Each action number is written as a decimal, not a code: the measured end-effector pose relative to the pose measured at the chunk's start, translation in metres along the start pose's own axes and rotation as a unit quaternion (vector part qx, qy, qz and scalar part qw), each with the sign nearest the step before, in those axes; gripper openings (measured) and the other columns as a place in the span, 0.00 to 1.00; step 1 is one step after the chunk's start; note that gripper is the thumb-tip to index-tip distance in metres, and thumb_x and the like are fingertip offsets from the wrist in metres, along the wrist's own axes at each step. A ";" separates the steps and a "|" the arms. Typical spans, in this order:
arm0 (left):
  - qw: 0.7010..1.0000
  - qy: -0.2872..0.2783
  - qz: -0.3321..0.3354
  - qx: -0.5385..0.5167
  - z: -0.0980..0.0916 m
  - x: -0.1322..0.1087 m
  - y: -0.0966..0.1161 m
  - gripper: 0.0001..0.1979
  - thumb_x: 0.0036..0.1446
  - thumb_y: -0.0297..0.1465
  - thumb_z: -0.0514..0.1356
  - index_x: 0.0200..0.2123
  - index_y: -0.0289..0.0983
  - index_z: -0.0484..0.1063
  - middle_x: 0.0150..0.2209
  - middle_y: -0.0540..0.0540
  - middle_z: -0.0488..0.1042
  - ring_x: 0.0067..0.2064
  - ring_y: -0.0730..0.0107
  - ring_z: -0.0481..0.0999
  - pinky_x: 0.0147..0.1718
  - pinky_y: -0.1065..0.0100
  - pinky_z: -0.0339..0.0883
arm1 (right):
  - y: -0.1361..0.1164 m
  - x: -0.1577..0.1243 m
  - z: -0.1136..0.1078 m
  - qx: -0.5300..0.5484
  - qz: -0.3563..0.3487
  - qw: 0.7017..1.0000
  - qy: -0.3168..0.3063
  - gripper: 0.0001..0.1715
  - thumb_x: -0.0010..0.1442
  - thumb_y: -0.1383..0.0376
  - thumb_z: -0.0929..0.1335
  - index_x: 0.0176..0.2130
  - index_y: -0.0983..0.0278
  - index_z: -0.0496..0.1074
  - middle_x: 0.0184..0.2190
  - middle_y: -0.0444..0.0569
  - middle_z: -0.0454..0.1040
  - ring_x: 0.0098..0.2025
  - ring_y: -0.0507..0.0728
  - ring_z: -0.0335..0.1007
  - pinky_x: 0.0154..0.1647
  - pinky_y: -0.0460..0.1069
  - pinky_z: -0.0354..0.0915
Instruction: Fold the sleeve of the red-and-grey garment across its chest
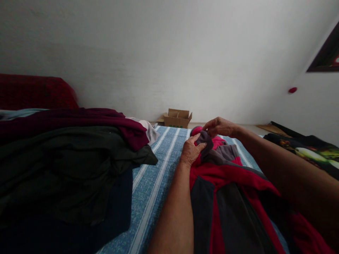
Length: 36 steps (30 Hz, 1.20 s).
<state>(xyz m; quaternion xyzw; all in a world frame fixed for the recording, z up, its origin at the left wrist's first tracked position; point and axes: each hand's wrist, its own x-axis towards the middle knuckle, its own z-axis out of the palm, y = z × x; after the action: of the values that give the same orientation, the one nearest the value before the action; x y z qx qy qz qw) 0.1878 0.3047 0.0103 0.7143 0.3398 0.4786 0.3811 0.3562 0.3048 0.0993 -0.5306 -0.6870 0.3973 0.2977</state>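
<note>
Head view: one red and grey fleece jacket (227, 187), body lying spread and flat toward the wearer, far end gathered into a rumple of grey and pink-red fleece. Long axis running away from the camera, leaning slightly left, bunched end pointing forward. Item in hand: grey fleece fold (204, 141), lifted off the jacket between both hands. Left hand (191, 151): closed on the near side of the fold, thumb uppermost. Right hand (219, 127): fingertips pinching the tip of the fold from above. Hands just apart, both clamped on the same fold. Condition: no crease or turn-over visible across the jacket's body; far end gathered, remainder lying flat and free of either hand. Just past the left hand: rounded pink-red bulge (196, 131) of fabric, its garment unclear. Beneath both hands: blue and white striped bedspread (156, 183). Left of the left hand: dark green garment (66, 165) heaped beside a maroon garment (79, 127). Well beyond both hands: cardboard box (177, 118), open flaps up, against a white wall (169, 53). Right of the right forearm: dark patterned cloth (309, 151)
</note>
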 end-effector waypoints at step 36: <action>0.996 0.034 0.051 0.064 0.006 0.006 0.000 0.17 0.55 0.27 0.57 0.49 0.39 0.72 0.46 0.47 0.76 0.48 0.64 0.73 0.49 0.68 0.63 | 0.002 -0.004 0.031 -0.028 0.034 0.982 0.183 0.19 0.46 0.54 0.71 0.21 0.67 0.66 0.15 0.41 0.61 0.18 0.47 0.54 0.16 0.43 0.50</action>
<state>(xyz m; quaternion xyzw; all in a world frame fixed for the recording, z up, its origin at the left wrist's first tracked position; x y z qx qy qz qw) 0.1949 0.3083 0.0109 0.7371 0.3459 0.4984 0.2978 0.3324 0.2937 0.0819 -0.6257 -0.6135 0.2839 0.3892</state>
